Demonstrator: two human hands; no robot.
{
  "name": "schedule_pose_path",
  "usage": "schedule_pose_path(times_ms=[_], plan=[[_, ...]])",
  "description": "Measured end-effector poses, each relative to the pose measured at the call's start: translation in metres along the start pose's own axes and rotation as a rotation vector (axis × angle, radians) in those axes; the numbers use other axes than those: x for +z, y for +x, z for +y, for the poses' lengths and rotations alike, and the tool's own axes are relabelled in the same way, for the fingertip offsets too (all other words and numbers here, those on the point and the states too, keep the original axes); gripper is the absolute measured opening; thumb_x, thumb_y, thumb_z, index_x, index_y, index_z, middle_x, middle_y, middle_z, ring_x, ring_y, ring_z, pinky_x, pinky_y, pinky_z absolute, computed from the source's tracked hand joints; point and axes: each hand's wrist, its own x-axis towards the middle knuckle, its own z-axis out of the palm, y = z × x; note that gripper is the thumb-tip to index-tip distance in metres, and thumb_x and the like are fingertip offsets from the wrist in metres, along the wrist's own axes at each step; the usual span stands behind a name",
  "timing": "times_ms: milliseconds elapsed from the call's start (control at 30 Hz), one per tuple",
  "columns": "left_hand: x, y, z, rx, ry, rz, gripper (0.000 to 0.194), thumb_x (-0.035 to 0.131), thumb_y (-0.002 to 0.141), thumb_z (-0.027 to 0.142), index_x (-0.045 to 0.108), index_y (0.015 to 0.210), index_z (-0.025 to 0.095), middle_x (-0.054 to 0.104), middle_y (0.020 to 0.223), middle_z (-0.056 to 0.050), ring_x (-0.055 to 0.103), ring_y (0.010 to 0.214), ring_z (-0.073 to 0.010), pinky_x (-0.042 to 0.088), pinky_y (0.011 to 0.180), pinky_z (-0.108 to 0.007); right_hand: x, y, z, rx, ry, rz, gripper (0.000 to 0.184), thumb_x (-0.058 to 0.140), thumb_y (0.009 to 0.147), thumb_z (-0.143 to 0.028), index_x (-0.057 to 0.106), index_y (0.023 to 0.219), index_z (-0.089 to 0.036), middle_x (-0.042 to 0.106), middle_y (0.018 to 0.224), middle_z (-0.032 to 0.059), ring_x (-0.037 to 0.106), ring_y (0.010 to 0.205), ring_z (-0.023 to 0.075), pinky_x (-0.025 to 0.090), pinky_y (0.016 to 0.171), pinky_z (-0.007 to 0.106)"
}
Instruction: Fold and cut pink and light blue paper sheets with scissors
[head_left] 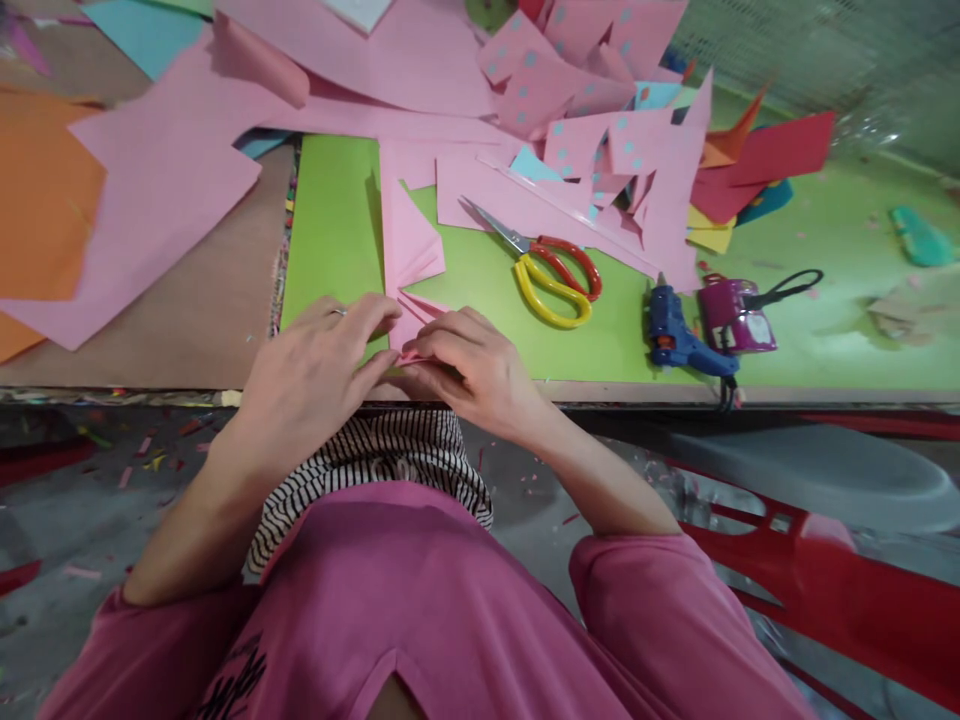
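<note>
A narrow piece of pink paper (409,235), folded and creased, lies on the green work surface (334,220) close to the table's front edge. At its lower end my left hand (311,365) pinches it between thumb and fingers. My right hand (476,375) grips the same end from the other side, its fingertips meeting the left ones. The part between my fingertips is mostly hidden. Just right of the paper rest scissors (551,270) with one red and one yellow handle, blades apart and pointing up and left.
Pink sheets (172,180) and orange paper (49,190) spread over the left side. Dotted pink pieces (540,90) pile up at the back. A blue glue gun (679,335) lies beside a purple device (739,315) with a black cord. A red chair (862,590) stands below right.
</note>
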Motion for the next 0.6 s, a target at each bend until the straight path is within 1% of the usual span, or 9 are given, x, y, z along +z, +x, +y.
schedule_pose_path(times_ms=[100,233,367,500,533,600], plan=[[-0.002,-0.001,0.001,-0.001,-0.004,0.008,0.032,0.046,0.102,0.037,0.058,0.128,0.023,0.074,0.11,-0.008,0.068,0.101,-0.0267,0.055,0.081,-0.037,0.001,0.004,-0.006,0.129,0.015,-0.003,0.017,0.051,0.103,-0.029,0.059,0.092,-0.018,0.063,0.092,0.0065,0.055,0.085,0.0182,0.043,0.074,0.031],[-0.002,-0.003,0.001,-0.009,-0.043,0.03,0.031,0.048,0.102,0.038,0.057,0.129,0.024,0.075,0.114,-0.007,0.069,0.105,-0.0269,0.055,0.079,-0.036,0.001,0.009,-0.01,0.245,-0.017,-0.033,0.02,0.051,0.102,-0.029,0.053,0.084,-0.019,0.058,0.085,0.004,0.048,0.076,0.0164,0.038,0.069,0.03],[0.0,-0.004,-0.001,-0.009,-0.078,0.056,0.033,0.048,0.102,0.039,0.055,0.131,0.025,0.076,0.116,-0.007,0.07,0.108,-0.0259,0.056,0.082,-0.036,-0.001,0.015,-0.012,0.306,-0.045,-0.063,0.021,0.055,0.1,-0.029,0.053,0.082,-0.019,0.055,0.083,0.0025,0.046,0.073,0.0152,0.034,0.067,0.029],[0.005,-0.005,-0.006,0.028,-0.143,0.101,0.036,0.05,0.101,0.035,0.049,0.136,0.025,0.075,0.116,-0.006,0.069,0.11,-0.0237,0.057,0.087,-0.035,-0.003,0.018,-0.015,0.357,-0.053,-0.095,0.016,0.059,0.098,-0.026,0.057,0.084,-0.018,0.056,0.082,0.0018,0.045,0.07,0.014,0.032,0.064,0.029],[0.007,-0.006,-0.008,0.042,-0.15,0.113,0.037,0.05,0.1,0.034,0.048,0.136,0.024,0.075,0.117,-0.005,0.07,0.11,-0.0234,0.056,0.088,-0.035,-0.003,0.018,-0.015,0.363,-0.054,-0.098,0.014,0.059,0.097,-0.025,0.057,0.085,-0.018,0.057,0.083,0.0019,0.045,0.07,0.014,0.032,0.064,0.029],[0.009,-0.006,-0.01,0.076,-0.132,0.127,0.033,0.05,0.1,0.032,0.052,0.132,0.024,0.075,0.115,-0.005,0.07,0.106,-0.0238,0.056,0.089,-0.036,-0.003,0.018,-0.015,0.366,-0.056,-0.094,0.012,0.06,0.097,-0.026,0.059,0.089,-0.017,0.058,0.085,0.0025,0.048,0.072,0.0145,0.033,0.065,0.029]])
